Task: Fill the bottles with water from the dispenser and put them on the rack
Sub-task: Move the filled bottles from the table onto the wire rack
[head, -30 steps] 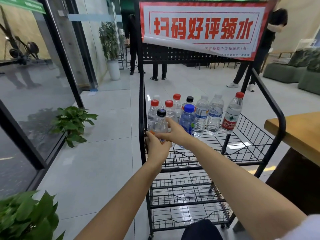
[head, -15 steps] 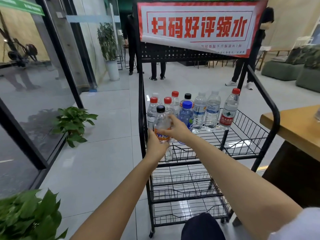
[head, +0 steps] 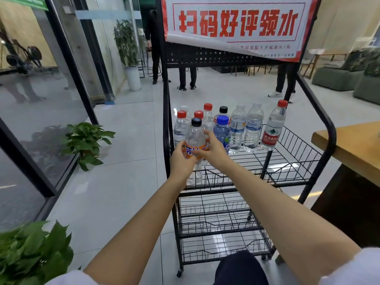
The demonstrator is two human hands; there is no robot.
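A clear bottle with an orange label and black cap (head: 196, 138) stands upright at the front left corner of the black wire rack's (head: 287, 161) top shelf. My left hand (head: 181, 161) grips its lower left side and my right hand (head: 211, 151) grips its right side at the label. Behind it stand several filled bottles: red-capped ones (head: 181, 126), a blue-capped one (head: 222, 130), two clear-capped ones (head: 254, 128) and a red-labelled one (head: 273, 128) at the right end. No dispenser is in view.
A red-and-white sign (head: 236, 25) hangs across the rack's top. Glass wall and potted plants (head: 86, 142) are on the left, a wooden table (head: 353, 147) on the right. People's legs (head: 186, 79) stand behind the rack. Lower shelves (head: 218, 221) hold nothing.
The orange-labelled bottle has come up and forward between both hands, now showing more of its label. The view has shifted closer to the rack.
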